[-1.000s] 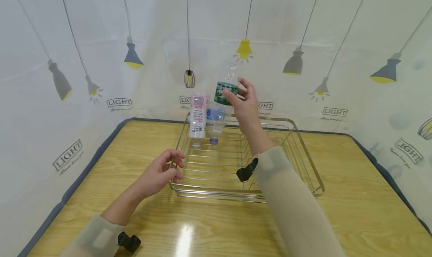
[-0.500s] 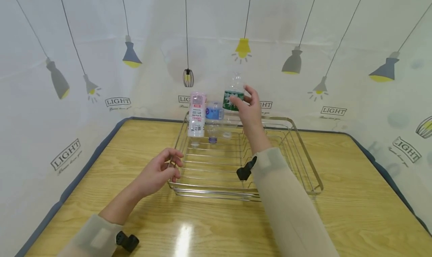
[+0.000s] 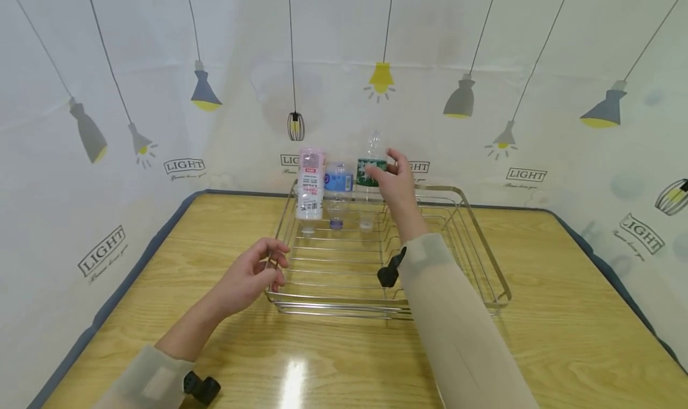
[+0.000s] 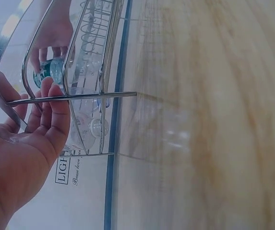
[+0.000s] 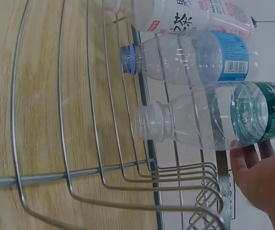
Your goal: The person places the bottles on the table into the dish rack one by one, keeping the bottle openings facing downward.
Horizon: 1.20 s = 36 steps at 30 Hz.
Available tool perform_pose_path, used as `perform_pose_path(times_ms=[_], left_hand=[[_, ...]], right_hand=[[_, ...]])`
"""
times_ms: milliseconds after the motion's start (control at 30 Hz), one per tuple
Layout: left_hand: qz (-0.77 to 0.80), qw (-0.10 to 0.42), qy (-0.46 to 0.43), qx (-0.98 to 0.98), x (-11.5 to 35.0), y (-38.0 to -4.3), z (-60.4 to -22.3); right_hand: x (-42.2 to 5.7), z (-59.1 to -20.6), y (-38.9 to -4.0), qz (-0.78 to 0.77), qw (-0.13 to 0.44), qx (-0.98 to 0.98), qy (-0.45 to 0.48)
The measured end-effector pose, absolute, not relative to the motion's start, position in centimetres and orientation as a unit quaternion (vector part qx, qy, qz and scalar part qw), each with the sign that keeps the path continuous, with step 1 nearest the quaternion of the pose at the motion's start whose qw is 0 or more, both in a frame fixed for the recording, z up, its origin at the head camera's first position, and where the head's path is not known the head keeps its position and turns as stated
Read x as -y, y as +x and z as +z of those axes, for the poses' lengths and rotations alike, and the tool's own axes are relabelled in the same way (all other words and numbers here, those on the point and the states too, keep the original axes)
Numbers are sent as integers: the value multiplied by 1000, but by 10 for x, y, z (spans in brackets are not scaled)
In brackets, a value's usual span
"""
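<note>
My right hand (image 3: 399, 185) holds a clear plastic bottle (image 5: 195, 117) with a green label, pinched between thumb and fingers. That bottle is upside down, its uncapped neck low over the wires at the back of a metal dish rack (image 3: 488, 248). To its left, a blue-labelled bottle (image 3: 338, 182) stands neck down in the rack. A pink and white bottle (image 3: 310, 185), also inverted, is beside that one at the back left. At the rack's left front corner, my left hand (image 3: 249, 277) grips the rim; the left wrist view shows its fingers (image 4: 58, 117) curled round the wire.
The rack stands on a wood-grain table (image 3: 215, 361). Raised wire dividers (image 5: 175, 191) run through it, right of the bottles. Behind the table hangs a pale cloth (image 3: 236, 128) printed with lamps, and a dark blue border (image 3: 150, 248) follows the table's edge.
My right hand has lowered the green-labelled bottle and brought it from tilted to nearly vertical, right of the blue-labelled one. My left hand stays at the rack's corner.
</note>
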State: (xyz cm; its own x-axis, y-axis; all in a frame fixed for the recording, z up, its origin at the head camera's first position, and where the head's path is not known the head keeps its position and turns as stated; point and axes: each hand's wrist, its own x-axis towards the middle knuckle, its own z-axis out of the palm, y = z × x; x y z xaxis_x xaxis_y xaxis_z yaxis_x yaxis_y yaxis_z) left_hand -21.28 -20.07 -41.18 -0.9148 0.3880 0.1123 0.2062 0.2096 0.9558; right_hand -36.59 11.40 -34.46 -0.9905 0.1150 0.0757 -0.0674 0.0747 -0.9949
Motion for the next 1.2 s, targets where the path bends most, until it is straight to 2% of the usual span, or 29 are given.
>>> perform_pose_path(times_ms=[567,1200], left_hand=[[593,71,198,-777,202,-214,-413],[595,75,192,-777,202,-213,-414]], right_hand=[[-117,-356,-372,641,73,764,24],[-116,-357,-374,641,52,765,28]])
